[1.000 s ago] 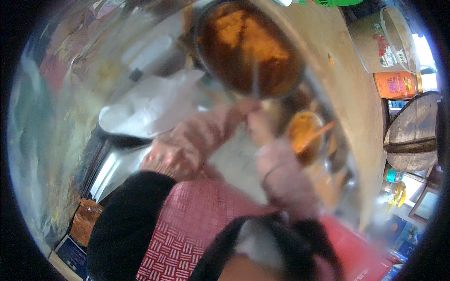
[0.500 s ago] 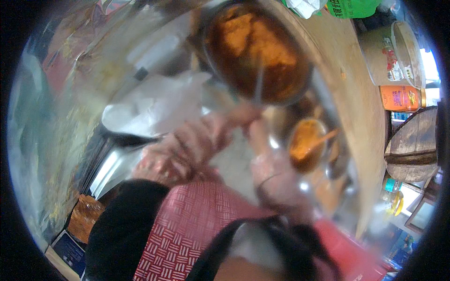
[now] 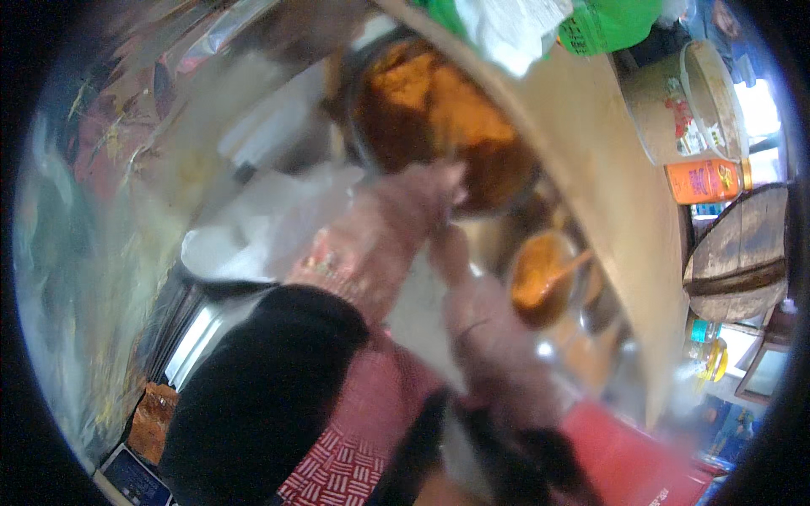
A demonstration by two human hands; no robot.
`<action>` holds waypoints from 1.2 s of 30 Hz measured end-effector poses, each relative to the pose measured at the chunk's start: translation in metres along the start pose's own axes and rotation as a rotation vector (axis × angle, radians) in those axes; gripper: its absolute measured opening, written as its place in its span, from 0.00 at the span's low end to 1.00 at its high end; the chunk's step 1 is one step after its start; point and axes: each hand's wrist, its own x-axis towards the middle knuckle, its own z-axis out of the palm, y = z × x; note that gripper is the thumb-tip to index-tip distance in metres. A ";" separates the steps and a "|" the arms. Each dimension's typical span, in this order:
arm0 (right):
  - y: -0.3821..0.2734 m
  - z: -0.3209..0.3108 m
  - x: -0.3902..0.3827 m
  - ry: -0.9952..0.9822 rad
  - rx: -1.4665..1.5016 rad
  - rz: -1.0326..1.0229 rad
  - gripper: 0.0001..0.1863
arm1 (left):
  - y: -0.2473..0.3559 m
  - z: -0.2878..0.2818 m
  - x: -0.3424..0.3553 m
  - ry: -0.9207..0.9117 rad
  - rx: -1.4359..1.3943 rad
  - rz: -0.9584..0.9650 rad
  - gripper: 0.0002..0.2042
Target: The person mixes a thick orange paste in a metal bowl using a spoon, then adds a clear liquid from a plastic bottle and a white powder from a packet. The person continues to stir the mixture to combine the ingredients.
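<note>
My left hand (image 3: pixel 375 223) reaches over the near edge of a large dark bowl (image 3: pixel 361 139) heaped with an orange-red paste (image 3: pixel 464 118). Its fingers look drawn together at the tips; whatever they hold, if anything, is lost in the blur. Just below and to the right, my right hand (image 3: pixel 489 325) has its fingertips close to the left hand's fingers. Motion smears it, so its grip does not show. Right of it stands a small bowl of orange sauce (image 3: pixel 536 287) with a spoon (image 3: pixel 569 268) leaning in it. A crumpled white plastic bag (image 3: pixel 245 223) lies left of my left hand.
A tan counter edge (image 3: pixel 557 160) curves along the right. Beyond it are a white bucket (image 3: pixel 675 110), an orange-labelled jar (image 3: pixel 704 181), a round wooden lid (image 3: pixel 742 253) and green and white bags (image 3: pixel 607 25). Several small containers (image 3: pixel 595 316) sit near my right hand; a red box (image 3: pixel 633 455) is at lower right.
My left hand has moved up and right to the large bowl's edge, bringing more black sleeve into view. A thin pale stick seen in the bowl before no longer shows. The view has shifted slightly.
</note>
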 end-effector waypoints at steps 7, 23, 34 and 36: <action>-0.003 0.024 0.007 0.084 -0.048 -0.216 0.14 | -0.011 -0.038 -0.005 0.001 -0.457 0.233 0.11; 0.022 0.026 0.003 0.191 0.284 -0.162 0.17 | -0.037 -0.028 0.056 -0.282 -0.431 0.447 0.05; 0.016 0.021 -0.004 0.134 0.335 0.001 0.13 | -0.007 0.044 0.015 0.656 1.758 0.426 0.08; 0.008 0.017 -0.010 0.064 0.389 0.132 0.11 | -0.005 0.059 0.000 0.757 1.520 0.346 0.08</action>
